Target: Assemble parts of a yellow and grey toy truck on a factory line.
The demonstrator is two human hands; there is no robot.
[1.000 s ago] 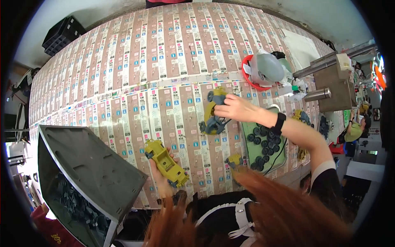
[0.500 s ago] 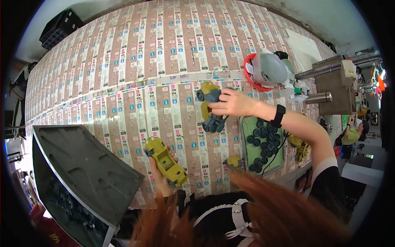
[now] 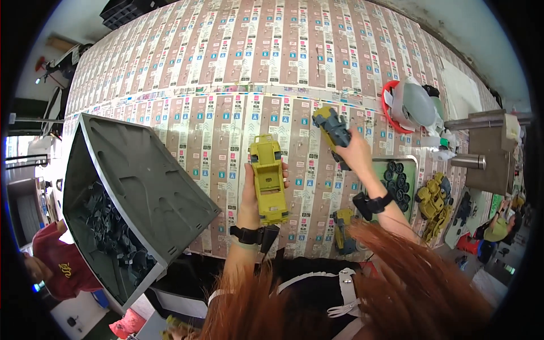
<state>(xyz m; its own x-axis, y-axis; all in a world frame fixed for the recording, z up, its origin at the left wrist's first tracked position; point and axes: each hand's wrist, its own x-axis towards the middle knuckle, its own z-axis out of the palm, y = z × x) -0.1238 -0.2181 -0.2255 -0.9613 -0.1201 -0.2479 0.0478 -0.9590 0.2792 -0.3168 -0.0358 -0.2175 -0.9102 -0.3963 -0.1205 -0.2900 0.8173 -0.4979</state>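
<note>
Left hand (image 3: 249,188) cupped, right hand (image 3: 357,154) gripping
Left forearm (image 3: 239,260) runs straight forward; right forearm (image 3: 398,220) slants inward, reaching farther.

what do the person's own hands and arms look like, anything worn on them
The left hand and right hand are ungloved. The left wrist wears a black band; the right wears a similar dark band with a bulky piece. The sleeves are hard to make out behind the hair.

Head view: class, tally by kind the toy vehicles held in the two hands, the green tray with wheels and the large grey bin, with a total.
Yellow toy vehicle in left hand plus grey-and-yellow toy vehicle in right hand: 2
Green tray: 1
Grey bin: 1
Total: 4
</note>
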